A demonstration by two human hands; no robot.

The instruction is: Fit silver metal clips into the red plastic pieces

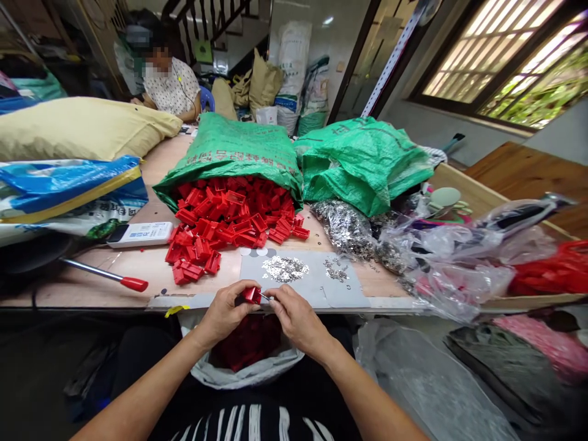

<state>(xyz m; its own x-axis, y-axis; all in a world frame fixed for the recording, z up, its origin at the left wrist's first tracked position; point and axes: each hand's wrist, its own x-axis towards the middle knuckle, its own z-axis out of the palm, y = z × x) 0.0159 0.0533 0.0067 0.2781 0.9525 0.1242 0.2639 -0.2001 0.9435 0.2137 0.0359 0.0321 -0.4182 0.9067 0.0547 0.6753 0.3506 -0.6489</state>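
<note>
Your left fingers: closed around one small red box-shaped plastic piece. Your right fingers: pinched on a thin metal item, tip at that piece. Below the fingers: one open white plastic bag, red contents. Just beyond them: small flat silvery metal parts, piled on a grey sheet over the pale wooden tabletop. Farther: a heap of red plastic pieces at the mouth of a green woven sack.
</note>
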